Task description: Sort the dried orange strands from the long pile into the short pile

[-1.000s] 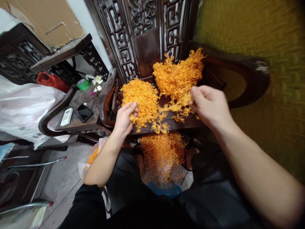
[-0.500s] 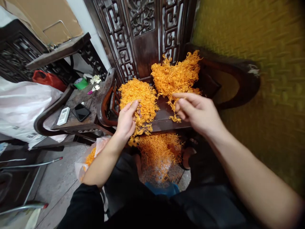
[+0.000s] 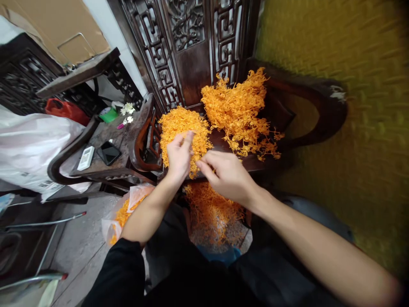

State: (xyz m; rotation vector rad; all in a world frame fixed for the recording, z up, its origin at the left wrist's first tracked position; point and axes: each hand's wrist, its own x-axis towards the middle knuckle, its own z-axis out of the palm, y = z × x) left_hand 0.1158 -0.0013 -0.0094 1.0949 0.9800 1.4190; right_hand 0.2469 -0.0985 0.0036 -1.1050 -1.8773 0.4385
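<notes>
The left hand point(image 3: 179, 155) lies on the near part of the left heap of orange strands point(image 3: 183, 128), its fingers point(image 3: 188, 138) close together and pinching into the fine threads. The right hand point(image 3: 228, 175) comes in just beside it, touching or almost touching, index finger point(image 3: 204, 166) stretched toward the left hand and the other fingers curled; whether it grips any strands cannot be told, since the hand hides them.

Both heaps rest on the dark wooden chair seat point(image 3: 223, 157). The left heap is dense and finely shredded, at the seat's left edge against the curved armrest point(image 3: 143, 136). The right heap point(image 3: 238, 108) is looser and more tangled, with longer curly strands, piled toward the back right corner against the carved lattice backrest point(image 3: 191, 47). A further mass of the same strands point(image 3: 212, 209) lies below the seat's front edge, between the person's knees.

Left of the chair, a small wooden side table point(image 3: 105, 157) carries a black phone point(image 3: 108, 152), a white remote point(image 3: 85, 157), a green object point(image 3: 108, 114) and small white flowers point(image 3: 127, 108). A white plastic bag point(image 3: 28, 145) bulges at the far left, and a clear bag with orange strands point(image 3: 124, 213) sits on the floor.
</notes>
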